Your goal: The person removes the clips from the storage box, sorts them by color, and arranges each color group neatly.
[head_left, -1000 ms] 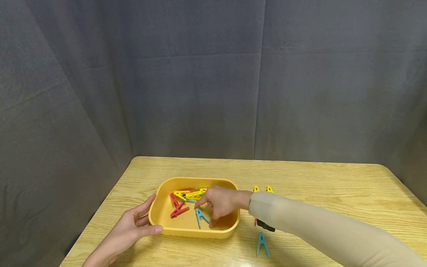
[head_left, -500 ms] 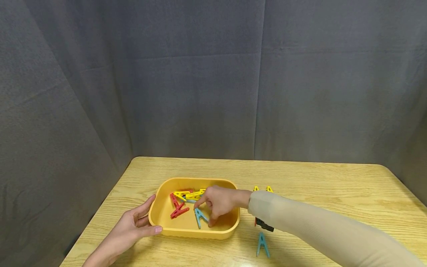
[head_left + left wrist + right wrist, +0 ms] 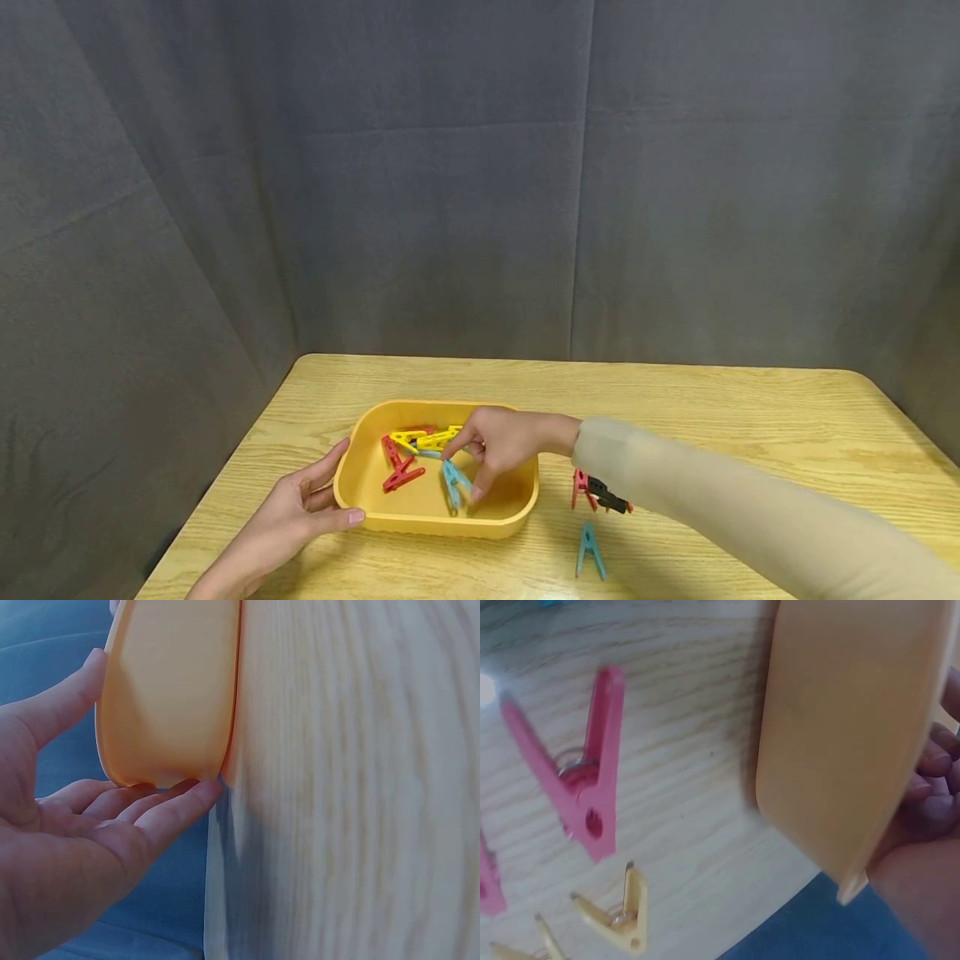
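Between thumb and forefinger, a blue clothespin [image 3: 454, 488] is pinched by the right hand [image 3: 501, 442]; between thumb and fingers, a yellow tray [image 3: 435, 526] is gripped by the left hand [image 3: 294, 510].

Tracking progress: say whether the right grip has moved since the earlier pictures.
Yes: the right grip shifted slightly up and right in head view, against the tray.
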